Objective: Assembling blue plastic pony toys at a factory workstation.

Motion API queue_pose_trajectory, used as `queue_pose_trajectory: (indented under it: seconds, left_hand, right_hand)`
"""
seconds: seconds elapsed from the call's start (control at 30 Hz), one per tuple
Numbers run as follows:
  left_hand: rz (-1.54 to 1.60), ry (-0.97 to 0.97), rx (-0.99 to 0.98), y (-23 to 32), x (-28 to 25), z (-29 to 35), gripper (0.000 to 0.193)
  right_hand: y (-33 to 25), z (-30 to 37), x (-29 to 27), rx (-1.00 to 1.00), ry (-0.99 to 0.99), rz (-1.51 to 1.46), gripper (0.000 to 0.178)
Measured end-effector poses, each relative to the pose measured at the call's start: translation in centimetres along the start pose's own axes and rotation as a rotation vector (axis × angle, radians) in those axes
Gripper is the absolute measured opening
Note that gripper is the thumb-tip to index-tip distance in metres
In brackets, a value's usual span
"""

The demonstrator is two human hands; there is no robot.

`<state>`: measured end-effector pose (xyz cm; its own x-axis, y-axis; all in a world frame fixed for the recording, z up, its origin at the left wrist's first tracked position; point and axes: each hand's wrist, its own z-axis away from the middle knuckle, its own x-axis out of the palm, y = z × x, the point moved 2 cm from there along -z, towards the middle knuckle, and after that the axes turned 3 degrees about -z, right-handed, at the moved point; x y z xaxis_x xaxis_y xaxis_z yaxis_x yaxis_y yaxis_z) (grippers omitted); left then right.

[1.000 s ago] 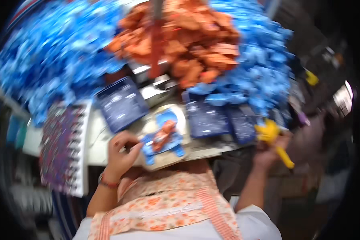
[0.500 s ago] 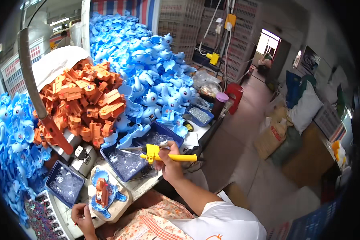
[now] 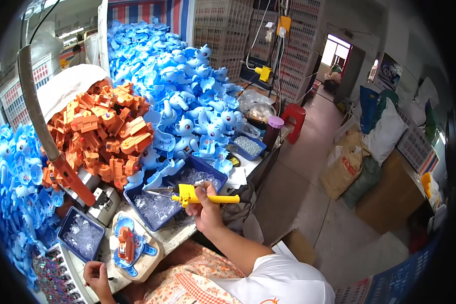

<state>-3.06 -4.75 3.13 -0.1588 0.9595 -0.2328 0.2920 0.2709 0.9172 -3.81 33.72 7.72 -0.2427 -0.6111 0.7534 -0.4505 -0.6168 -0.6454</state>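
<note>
My right hand (image 3: 207, 210) is wrapped round a yellow soldering gun (image 3: 215, 199), raised over the edge of the blue bins. Its thin metal tip points left, above the clear plastic parts (image 3: 154, 206) in the nearest bin. My left hand (image 3: 97, 277) rests low at the table's front edge, fingers curled; whatever they may hold is hidden. Just right of it, a pale fixture board (image 3: 151, 261) carries an open blue toy shell (image 3: 131, 269) with an orange housing (image 3: 126, 243) set inside. A small dark piece lies between that hand and the board.
Orange housings (image 3: 104, 131) and blue toy shells (image 3: 157, 81) are heaped behind. A long curved bar with an orange end (image 3: 73, 180) slants over the left side. More blue bins (image 3: 66, 243) flank the fixture. Beyond the table's right edge stand a red stool (image 3: 294, 121) and sacks (image 3: 342, 169).
The view has shifted slightly. My left hand has drawn a little left, away from the fixture board. My right hand keeps the soldering gun in nearly the same place over the bins.
</note>
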Motion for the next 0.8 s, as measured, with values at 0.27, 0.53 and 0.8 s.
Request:
queue_pose_trajectory:
  seconds: [0.27, 0.53, 0.8]
  left_hand:
    - [0.016, -0.055, -0.025, 1.0, 1.4, 1.0, 0.010]
    - [0.041, -0.001, -0.066, 0.8, 3.5, 0.6, 0.010]
    - [-0.009, 0.000, -0.020, 2.5, 4.1, 1.2, 0.008]
  right_hand:
    - [0.9, 0.7, 0.9, 0.118, 0.010, -0.103, 0.033]
    - [1.4, 2.4, 2.1, -0.103, -0.124, 0.296, 0.017]
    - [1.6, 6.7, 3.1, -0.215, -0.715, 0.660, 0.040]
